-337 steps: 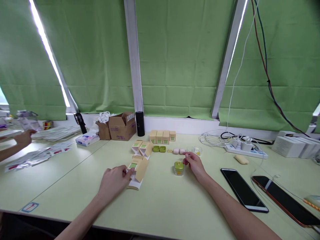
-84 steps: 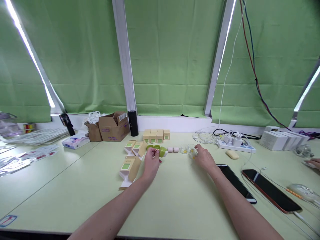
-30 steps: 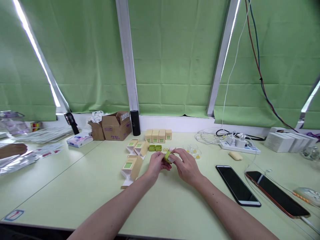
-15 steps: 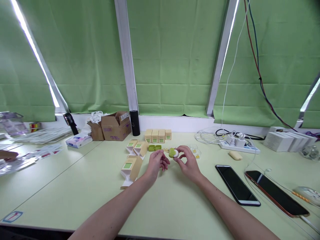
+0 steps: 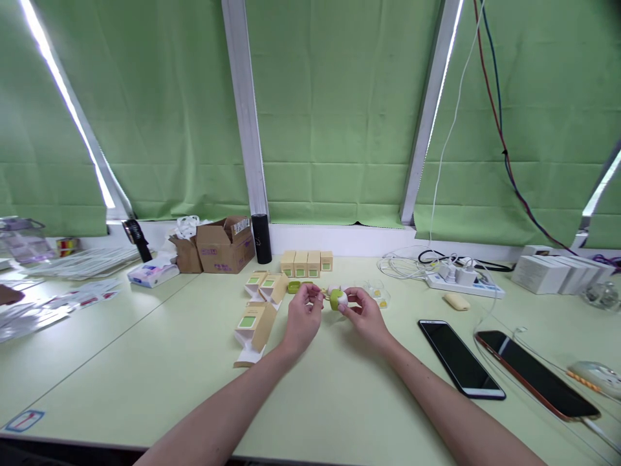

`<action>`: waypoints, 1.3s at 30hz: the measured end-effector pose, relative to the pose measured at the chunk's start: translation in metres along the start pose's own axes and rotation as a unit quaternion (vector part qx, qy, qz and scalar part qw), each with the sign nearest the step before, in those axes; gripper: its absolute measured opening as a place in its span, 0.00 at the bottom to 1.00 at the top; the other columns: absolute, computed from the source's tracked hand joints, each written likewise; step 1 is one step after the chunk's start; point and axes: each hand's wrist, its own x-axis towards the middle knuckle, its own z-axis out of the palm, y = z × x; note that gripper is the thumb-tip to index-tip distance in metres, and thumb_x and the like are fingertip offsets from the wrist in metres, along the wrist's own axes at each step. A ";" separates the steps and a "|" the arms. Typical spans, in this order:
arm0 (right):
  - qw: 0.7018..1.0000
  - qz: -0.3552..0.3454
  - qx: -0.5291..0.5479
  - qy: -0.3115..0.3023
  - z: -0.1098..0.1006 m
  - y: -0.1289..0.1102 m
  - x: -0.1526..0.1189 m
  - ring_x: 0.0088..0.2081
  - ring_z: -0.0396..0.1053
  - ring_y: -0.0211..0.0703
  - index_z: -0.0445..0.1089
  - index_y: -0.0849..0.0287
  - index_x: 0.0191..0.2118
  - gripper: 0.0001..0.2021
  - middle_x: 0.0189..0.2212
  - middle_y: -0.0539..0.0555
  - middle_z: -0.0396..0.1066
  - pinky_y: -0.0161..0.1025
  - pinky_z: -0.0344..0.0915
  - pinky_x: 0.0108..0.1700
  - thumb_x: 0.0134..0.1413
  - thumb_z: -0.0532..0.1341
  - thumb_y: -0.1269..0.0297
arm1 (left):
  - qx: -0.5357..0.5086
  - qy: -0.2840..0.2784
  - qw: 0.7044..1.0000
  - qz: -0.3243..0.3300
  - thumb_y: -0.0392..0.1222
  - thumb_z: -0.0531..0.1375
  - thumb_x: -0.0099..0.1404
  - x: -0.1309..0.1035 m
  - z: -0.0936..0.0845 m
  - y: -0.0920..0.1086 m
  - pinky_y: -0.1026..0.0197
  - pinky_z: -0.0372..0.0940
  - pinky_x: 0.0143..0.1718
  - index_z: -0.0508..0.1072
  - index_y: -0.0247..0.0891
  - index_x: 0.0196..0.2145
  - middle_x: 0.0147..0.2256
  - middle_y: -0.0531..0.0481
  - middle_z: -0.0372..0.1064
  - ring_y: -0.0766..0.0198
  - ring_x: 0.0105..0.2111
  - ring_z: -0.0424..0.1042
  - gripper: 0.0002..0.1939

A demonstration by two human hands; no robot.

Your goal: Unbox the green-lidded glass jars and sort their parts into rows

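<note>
My right hand [image 5: 365, 316] grips a small green earbud case cover [image 5: 336, 300] between thumb and fingers, with a rounded white case [image 5: 343, 298] showing at its right side. At the left side of the cover, my left hand [image 5: 305, 315] is closed in a pinch on a small gold-coloured clasp [image 5: 325, 292], partly hidden by the fingers. Just behind my left hand lies another green cover [image 5: 294, 287], its right part covered by the fingers. Opened tan cartons [image 5: 256, 323] with green windows lie left of my left hand. Clear packs with yellow bits [image 5: 382, 301] lie beyond my right hand.
Closed tan boxes [image 5: 301, 264] stand in a row at the back. A brown carton [image 5: 226, 246] and a black cylinder [image 5: 262, 238] are behind to the left. On the right lie two phones, one of them black [image 5: 460, 358], and a power strip [image 5: 463, 285] with cables.
My left hand has risen slightly and its fingers have closed at the clasp. The green cover has turned and shifted a little in my right hand, whose fingers sit lower.
</note>
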 end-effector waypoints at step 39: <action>0.857 -0.297 -0.421 -0.008 -0.001 -0.027 -0.011 0.48 0.73 0.54 0.66 0.59 0.59 0.16 0.50 0.64 0.71 0.47 0.75 0.43 0.68 0.57 0.68 | 0.072 -0.125 0.988 0.063 0.45 0.56 0.73 -0.009 0.004 -0.004 0.54 0.79 0.41 0.72 0.37 0.55 0.47 0.40 0.76 0.58 0.42 0.78 0.17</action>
